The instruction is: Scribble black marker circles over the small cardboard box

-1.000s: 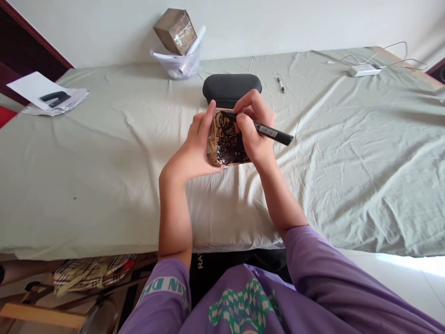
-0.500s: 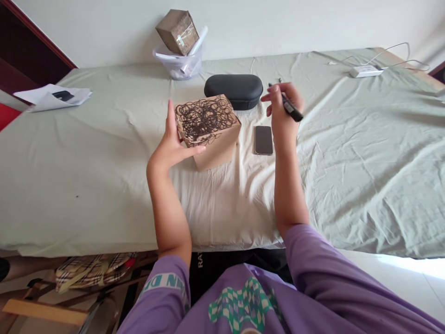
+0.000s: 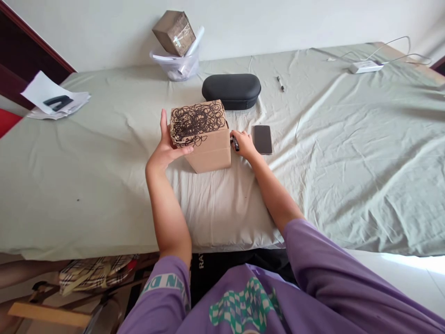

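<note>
A brown cardboard box (image 3: 208, 148) stands on the grey-green sheet (image 3: 86, 171), its top covered in black scribbles. My left hand (image 3: 165, 148) grips the box's left side, thumb on the near face and fingers behind. My right hand (image 3: 243, 143) rests on the sheet against the box's right side, fingers closed round a black marker (image 3: 235, 143). A dark phone (image 3: 262, 139) lies flat just right of that hand.
A black oval case (image 3: 231, 90) sits behind the box. A clear tub (image 3: 177, 67) holding a second cardboard box and a white roll stands at the back. Papers with a black stapler (image 3: 55, 99) lie far left, a small pen (image 3: 280, 84) and a white charger (image 3: 365, 67) far right.
The box went from being held up and scribbled on to standing on the sheet. My right hand drew away with the marker, then dropped beside the box, uncovering the phone.
</note>
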`<state>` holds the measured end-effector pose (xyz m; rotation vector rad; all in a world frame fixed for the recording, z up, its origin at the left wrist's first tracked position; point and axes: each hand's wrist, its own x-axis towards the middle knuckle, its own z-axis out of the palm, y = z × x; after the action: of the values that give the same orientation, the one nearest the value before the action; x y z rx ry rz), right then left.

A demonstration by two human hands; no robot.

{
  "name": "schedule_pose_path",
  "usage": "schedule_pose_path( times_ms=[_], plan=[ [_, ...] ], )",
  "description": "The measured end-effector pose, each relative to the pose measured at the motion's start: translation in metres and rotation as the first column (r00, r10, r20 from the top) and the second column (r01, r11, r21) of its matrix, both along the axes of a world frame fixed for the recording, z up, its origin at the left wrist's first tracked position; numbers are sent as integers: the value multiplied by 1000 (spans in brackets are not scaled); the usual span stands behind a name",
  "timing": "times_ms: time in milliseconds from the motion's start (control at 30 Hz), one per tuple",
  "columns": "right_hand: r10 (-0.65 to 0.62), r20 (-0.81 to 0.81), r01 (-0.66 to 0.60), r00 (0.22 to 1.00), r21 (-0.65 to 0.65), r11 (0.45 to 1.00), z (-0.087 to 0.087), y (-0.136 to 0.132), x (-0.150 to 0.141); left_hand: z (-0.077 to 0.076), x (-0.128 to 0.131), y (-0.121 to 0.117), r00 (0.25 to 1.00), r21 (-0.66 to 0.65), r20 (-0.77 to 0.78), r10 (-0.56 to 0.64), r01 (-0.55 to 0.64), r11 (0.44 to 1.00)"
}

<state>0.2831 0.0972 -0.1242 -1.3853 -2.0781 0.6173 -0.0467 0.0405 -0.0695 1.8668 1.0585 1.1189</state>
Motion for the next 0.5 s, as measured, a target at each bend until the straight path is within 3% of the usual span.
schedule_pose_path(
  times_ms=[100, 167, 233, 300, 400, 500],
  plan=[
    [6, -251, 35, 968, 159, 987, 25, -1, 0, 17, 0, -9, 991, 44, -51, 127, -124, 991],
    [84, -485, 95, 870, 332, 938, 54, -9, -1, 34, 7, -18, 960, 186, -64, 274, -258, 948],
    [150, -555, 122, 818, 423, 898, 85, -26, -4, 51, 21, -30, 924, 426, -5, 383, -344, 837],
    [237, -563, 89, 792, 490, 867, 112, -49, -12, 67, 43, -43, 927, 592, 35, 372, -320, 740],
    [428, -578, -24, 694, 576, 817, 138, -85, -27, 83, 80, -64, 947, 548, 22, 321, -280, 788],
    [447, -547, -123, 708, 527, 841, 148, -107, -39, 89, 107, -78, 928, 565, 31, 371, -322, 760]
  ],
)
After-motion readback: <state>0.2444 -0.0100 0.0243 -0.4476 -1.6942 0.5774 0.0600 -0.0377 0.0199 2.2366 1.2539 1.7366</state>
